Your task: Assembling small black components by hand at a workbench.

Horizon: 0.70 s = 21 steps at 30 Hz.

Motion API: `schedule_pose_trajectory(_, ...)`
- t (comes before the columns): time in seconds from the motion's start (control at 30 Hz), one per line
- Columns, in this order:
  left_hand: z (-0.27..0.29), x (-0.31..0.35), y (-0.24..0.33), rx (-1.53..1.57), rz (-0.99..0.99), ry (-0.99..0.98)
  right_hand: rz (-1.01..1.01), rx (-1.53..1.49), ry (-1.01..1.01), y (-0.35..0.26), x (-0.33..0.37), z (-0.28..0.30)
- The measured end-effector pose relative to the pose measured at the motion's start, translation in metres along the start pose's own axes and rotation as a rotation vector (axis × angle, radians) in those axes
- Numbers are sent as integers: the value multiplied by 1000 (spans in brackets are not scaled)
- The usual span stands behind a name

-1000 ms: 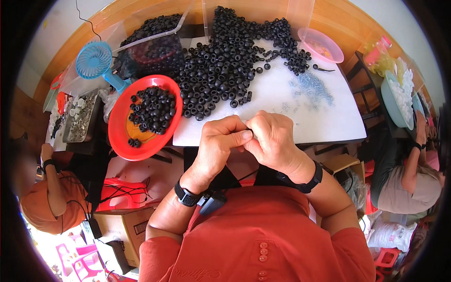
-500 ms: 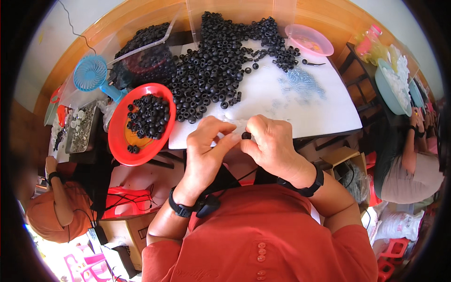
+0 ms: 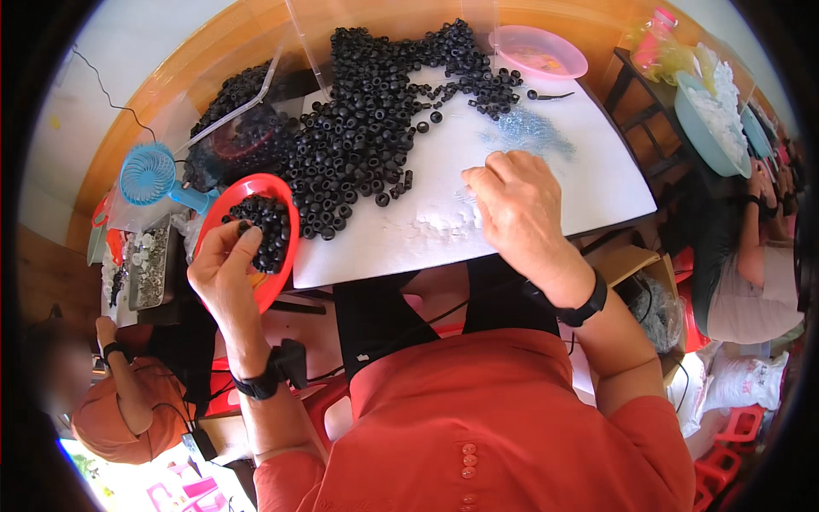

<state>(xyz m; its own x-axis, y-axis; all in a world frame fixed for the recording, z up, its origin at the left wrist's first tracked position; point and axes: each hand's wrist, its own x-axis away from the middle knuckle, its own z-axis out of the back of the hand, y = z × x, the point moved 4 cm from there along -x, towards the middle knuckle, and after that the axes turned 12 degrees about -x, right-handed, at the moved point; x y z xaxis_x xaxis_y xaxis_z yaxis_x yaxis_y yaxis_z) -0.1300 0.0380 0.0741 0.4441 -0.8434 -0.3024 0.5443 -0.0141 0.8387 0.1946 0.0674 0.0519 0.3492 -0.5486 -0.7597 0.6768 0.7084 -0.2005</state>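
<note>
My left hand is over the near side of a red plastic bowl, thumb and forefinger pinched on a small black ring-shaped piece. Many similar black pieces lie heaped in the bowl. My right hand hovers over the white board, its fingers closed together just below a patch of tiny pale-blue bits. Whatever its fingertips hold, if anything, is too small to make out. A big pile of black rings spreads across the board's far left.
A clear plastic bin of black pieces stands at the back left, beside a blue fan. At the back right sits a pink bowl. Other people work at tables on both sides; an open cardboard box is below right.
My hands were together above the board's near edge with a black ring between them. The left has moved left to the red bowl with a black ring, the right up toward the blue bits.
</note>
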Motion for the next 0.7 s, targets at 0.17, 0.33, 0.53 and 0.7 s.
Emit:
schedule_pose_trajectory(0.17,-23,-8,1,-482,-493,89,73,149,-113,5,3,-18)
schedule_pose_trajectory(0.33,-81,28,38,-395,-728,-108,65,135,-156,12,10,-20)
schedule_pose_trajectory(0.53,-131,25,43,-523,-857,-173,100,52,-105,16,11,-21)
schedule_pose_trajectory(0.7,-139,25,41,-607,-873,-160,105,26,-105,15,7,-25)
